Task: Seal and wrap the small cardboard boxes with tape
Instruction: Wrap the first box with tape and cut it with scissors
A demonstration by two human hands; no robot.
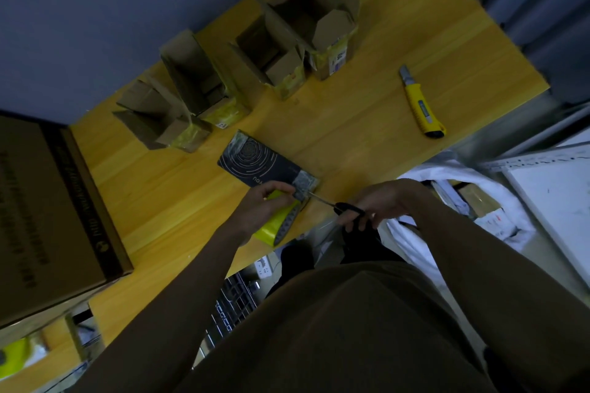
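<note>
A flat dark box (261, 163) printed with pale concentric rings is laid on the yellow wooden table (367, 124), near its front edge, with both short ends already covered in shiny clear tape. A roll of yellow tape (277, 224) is gripped by the left hand (260, 210), the fingers curled round it and the thumb and fingertips brought up against the taped near end of the box. A pair of black-handled scissors (338, 205) is held in the right hand (380, 204), the fingers passed through the handle loops, and the blades are pointed at the near corner of the box, just beside the left fingertips (whether the blades are parted cannot be told in the dim light). Behind the dark box, four small cardboard boxes are stood in a loose row with their flaps open: one at the left (159, 118), a taller one next to it (201, 76), a third further right (271, 57), and the largest at the far end (313, 19); yellow tape is seen on the lower sides of all four. A yellow utility knife (420, 105) is laid well apart to the right, on bare tabletop. A large brown carton (48, 217) with dark printed lettering is set at the left end of the table.
</note>
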